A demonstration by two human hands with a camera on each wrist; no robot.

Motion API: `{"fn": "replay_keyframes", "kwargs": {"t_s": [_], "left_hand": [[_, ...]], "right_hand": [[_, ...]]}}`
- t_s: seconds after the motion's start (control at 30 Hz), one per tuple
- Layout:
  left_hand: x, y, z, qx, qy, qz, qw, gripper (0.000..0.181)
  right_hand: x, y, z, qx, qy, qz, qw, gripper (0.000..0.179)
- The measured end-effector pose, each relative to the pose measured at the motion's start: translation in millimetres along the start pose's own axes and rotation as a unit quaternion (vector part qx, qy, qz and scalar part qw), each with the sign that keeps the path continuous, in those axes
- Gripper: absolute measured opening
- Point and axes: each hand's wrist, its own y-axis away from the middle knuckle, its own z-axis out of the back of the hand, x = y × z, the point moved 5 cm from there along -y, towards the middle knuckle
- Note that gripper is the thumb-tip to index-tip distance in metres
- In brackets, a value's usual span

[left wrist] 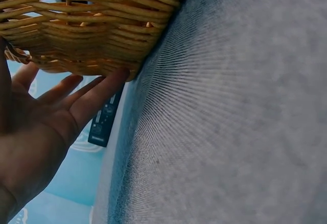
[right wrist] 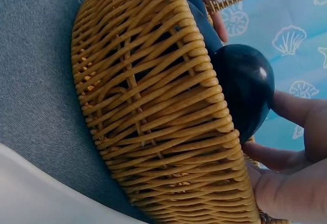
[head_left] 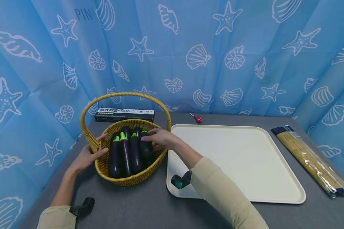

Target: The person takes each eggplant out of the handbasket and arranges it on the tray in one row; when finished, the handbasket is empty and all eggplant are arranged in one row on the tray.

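A yellow woven basket (head_left: 123, 182) with a tall arched handle stands at the left of the table, several dark eggplants (head_left: 125, 156) with green caps lying in it. My left hand (head_left: 86, 157) grips its left side near the handle's foot, thumb over the rim; in the left wrist view the hand's fingers (left wrist: 97, 98) lie against the outer wicker. At the right inner side, my right hand (head_left: 161, 138) holds the rightmost eggplant (head_left: 145, 148) between thumb and fingers. In the right wrist view that eggplant's rounded end (right wrist: 248, 91) shows above the basket rim.
A large cream tray (head_left: 232, 159) lies right of the basket, partly under my right forearm. Behind the basket is a black pasta box (head_left: 123, 115). A red lollipop (head_left: 198, 119) lies behind the tray, and a packet of dry noodles (head_left: 312, 160) lies at the right.
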Motion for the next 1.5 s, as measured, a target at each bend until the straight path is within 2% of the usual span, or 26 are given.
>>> {"fn": "replay_keyframes", "kwargs": {"t_s": [0.2,0.3,0.53,0.7,0.83,1.0,1.1,1.23,1.4,1.5], "left_hand": [[-2.0,-5.6,-0.2,0.023,0.004,-0.019,0.9995,0.073],[-4.4,-8.7,-0.4,0.039,0.002,-0.032,0.9987,0.078],[-9.1,-13.9,-0.9,0.047,-0.011,-0.057,0.9972,0.079],[-12.5,-16.9,-3.3,0.039,-0.016,-0.062,0.9972,0.076],[-14.5,-16.7,-4.1,0.028,-0.033,-0.059,0.9973,0.072],[-15.7,-15.0,-3.0,0.002,-0.064,-0.053,0.9965,0.067],[-14.6,-14.0,-2.7,-0.022,-0.073,-0.059,0.9954,0.063],[-13.2,-12.2,-3.2,-0.055,-0.073,-0.081,0.9925,0.056],[-11.4,-10.9,-2.2,-0.089,-0.077,-0.095,0.9885,0.051],[-11.8,-11.8,-2.2,-0.101,-0.080,-0.097,0.9869,0.050]], "right_hand": [[2,1.2,-1,0.019,0.040,-0.007,0.9990,0.069],[1,1.4,1,0.026,0.035,0.000,0.9991,0.070],[-2,10.7,8,0.052,-0.001,0.050,0.9974,0.069],[-9,28.8,18,0.074,-0.012,0.094,0.9927,0.066],[-21,47.1,30,0.094,-0.007,0.118,0.9886,0.065],[-46,63.3,45,0.139,-0.001,0.126,0.9823,0.066],[-63,67.6,54,0.158,-0.017,0.117,0.9803,0.068],[-82,71.9,63,0.182,-0.035,0.113,0.9762,0.069],[-95,78.6,72,0.215,-0.044,0.119,0.9682,0.072],[-101,80.8,81,0.220,-0.066,0.120,0.9659,0.073]]}}
